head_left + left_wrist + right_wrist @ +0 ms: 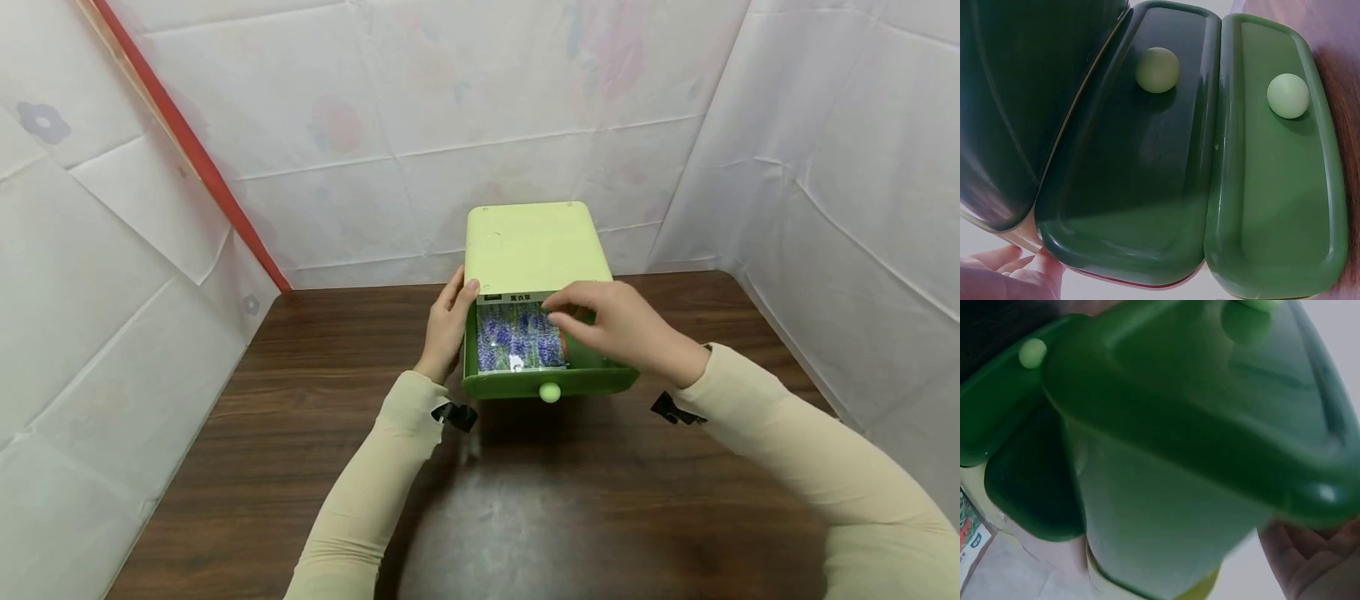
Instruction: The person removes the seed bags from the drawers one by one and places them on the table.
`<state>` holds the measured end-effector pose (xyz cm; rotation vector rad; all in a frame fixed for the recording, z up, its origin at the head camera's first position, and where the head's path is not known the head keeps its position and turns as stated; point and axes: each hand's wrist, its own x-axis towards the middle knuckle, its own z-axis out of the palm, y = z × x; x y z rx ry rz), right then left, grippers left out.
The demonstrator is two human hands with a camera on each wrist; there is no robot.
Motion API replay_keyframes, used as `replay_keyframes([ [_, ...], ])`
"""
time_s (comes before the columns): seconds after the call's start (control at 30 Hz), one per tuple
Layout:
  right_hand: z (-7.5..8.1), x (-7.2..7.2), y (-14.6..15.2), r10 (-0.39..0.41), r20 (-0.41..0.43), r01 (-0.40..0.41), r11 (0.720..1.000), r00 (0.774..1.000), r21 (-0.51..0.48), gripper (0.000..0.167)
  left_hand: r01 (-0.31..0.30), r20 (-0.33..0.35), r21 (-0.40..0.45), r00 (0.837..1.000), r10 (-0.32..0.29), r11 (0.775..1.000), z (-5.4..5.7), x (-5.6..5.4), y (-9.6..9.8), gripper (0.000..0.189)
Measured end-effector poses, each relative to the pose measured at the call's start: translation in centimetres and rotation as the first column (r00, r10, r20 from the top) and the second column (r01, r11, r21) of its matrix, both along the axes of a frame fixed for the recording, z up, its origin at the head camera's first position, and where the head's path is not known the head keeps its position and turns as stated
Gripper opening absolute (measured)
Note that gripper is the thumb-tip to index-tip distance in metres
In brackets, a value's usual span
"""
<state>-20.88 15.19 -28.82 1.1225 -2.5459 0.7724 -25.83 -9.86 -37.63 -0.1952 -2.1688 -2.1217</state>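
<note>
packet, glossy, purple-flowered, flat inside the green drawer

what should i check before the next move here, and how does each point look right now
1. Top drawer pulled out: ok, its inside shows.
2. Packet inside it: ok, lying toward the left.
3. Middle drawer and bottom drawer shut: ok, both fronts look closed.
4. Cabinet steadied: ok, apparently; the left hand rests against its left side.
5. Right hand gripping the packet: cannot tell; fingertips are at its far right corner, contact unclear.
6. Top drawer clear for closing: not ok, the right hand is over it.
</note>
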Motion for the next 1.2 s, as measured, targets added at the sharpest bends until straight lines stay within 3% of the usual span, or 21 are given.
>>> replay_keyframes([
  [0.13, -0.4, 0.1, -0.7, 0.013, 0.047, -0.020, 0.989, 0.999, 0.144, 0.029, 0.004, 0.000, -0.002, 1.000, -0.004, 1.000, -0.1, 0.0, 0.0, 0.066],
  [0.37, -0.8, -0.8, -1.3, -0.035, 0.208, -0.042, 0.935, 0.977, 0.352, 0.052, 0.006, 0.008, 0.002, 1.000, -0.006, 1.000, 0.3, 0.2, 0.0, 0.066],
  [0.73, -1.5, -2.2, -2.0, -0.124, 0.276, -0.025, 0.877, 0.953, 0.480, 0.081, -0.011, 0.014, -0.003, 1.000, 0.011, 1.000, 0.0, 0.0, 0.0, 0.066],
  [1.1, -2.1, -2.5, -2.2, -0.156, 0.326, -0.040, 0.851, 0.932, 0.523, 0.086, -0.012, 0.020, 0.004, 1.000, 0.012, 1.000, 0.0, -0.1, 0.0, 0.066],
  [1.2, -2.3, -2.5, -2.1, -0.142, 0.310, -0.043, 0.852, 0.940, 0.521, 0.086, -0.014, 0.019, 0.003, 1.000, 0.014, 1.000, 0.0, -0.1, 0.0, 0.067],
])
